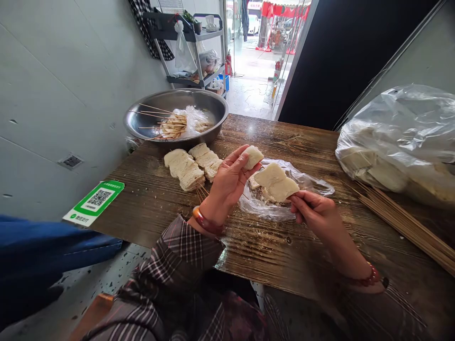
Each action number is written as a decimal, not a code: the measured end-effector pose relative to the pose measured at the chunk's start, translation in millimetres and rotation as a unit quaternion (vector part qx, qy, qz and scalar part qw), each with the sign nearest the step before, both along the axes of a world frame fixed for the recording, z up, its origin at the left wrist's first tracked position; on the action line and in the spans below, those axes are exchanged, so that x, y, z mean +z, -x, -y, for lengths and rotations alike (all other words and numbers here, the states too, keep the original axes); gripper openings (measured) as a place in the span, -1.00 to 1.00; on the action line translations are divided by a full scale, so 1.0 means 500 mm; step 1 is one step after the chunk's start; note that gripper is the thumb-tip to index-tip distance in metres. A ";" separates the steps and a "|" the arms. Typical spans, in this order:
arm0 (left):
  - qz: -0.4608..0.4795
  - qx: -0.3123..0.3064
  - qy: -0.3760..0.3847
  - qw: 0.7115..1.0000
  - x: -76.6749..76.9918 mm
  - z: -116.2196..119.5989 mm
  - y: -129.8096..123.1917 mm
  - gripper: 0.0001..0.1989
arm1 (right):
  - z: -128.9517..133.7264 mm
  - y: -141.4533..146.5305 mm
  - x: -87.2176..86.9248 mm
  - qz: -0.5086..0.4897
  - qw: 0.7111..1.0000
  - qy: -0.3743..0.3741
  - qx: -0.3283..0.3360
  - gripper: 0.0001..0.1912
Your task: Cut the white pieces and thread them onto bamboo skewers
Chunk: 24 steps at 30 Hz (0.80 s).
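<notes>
My left hand (227, 182) is raised over the table with a small pale bread-like slice (253, 157) held between thumb and fingers. My right hand (314, 206) pinches the lower right corner of a larger pale bread-like slice (275, 181). Under that slice lies a thin clear plastic bag (268, 212) with more pale pieces and crumbs on it. Left of my left hand, a stack of skewered slices (185, 169) rests on the wood beside a second stack (206, 160). Stick ends poke out from the near stack toward me.
A steel basin (133, 121) at the back left holds skewered pieces and a plastic bag. On the right, a large clear bag (394, 137) of pale slices stands behind a bundle of bamboo skewers (408, 225). A green QR-code card (95, 201) lies at the left table edge (142, 241).
</notes>
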<state>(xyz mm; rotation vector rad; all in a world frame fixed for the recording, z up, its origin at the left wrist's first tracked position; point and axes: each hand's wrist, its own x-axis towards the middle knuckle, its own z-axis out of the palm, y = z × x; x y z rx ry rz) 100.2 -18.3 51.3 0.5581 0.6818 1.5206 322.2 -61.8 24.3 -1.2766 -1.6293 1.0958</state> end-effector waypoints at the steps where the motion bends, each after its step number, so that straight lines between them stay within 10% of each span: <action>1: 0.001 0.000 -0.001 1.000 0.000 0.001 -0.001 -0.83 | 0.000 0.000 0.002 0.002 1.000 -0.002 -0.001 -0.64; 24: -0.022 -0.013 -0.009 1.000 -0.012 0.005 -0.021 -0.76 | 0.002 -0.002 -0.009 0.023 1.000 -0.015 0.009 -0.67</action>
